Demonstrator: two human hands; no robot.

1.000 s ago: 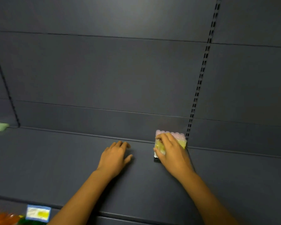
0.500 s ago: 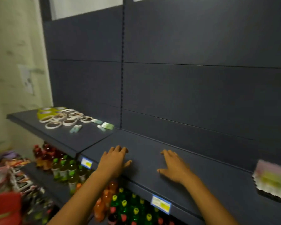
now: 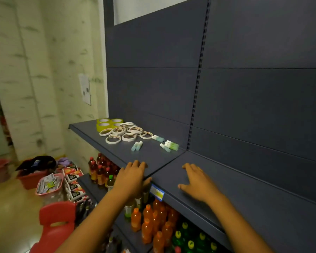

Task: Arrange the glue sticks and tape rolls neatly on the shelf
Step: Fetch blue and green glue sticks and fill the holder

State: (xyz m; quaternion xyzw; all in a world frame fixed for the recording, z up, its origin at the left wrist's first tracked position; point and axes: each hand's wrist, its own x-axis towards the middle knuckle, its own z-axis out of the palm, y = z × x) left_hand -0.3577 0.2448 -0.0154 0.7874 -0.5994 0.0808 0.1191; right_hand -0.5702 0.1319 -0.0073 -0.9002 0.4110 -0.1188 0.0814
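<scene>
View had swung left since a second ago: the pink-and-yellow pack the right hand was on then was out of frame, and the left bay with the stock came into view. Both hands were off any item. Left hand [image 3: 130, 177] lay flat over the front edge of the shelf [image 3: 263, 207], fingers straight, holding nothing. Right hand [image 3: 197, 181] rested palm-down on the shelf top, fingers spread, also holding nothing; motion-blurred, so fingertip contact was hard to confirm.

Tape rolls [image 3: 125, 133] sat loose and overlapping on the left bay: thin white rings, plus fat yellow-green rolls [image 3: 108, 124] at the back. Glue sticks [image 3: 136, 146] lay on their sides near them, small pale cylinders, well apart from both hands; labels unreadable.

Shelf was matte dark grey metal. Drink bottles [image 3: 153, 221] below were partly hidden by the arms. Price tag [image 3: 157, 192] was blurred.
</scene>
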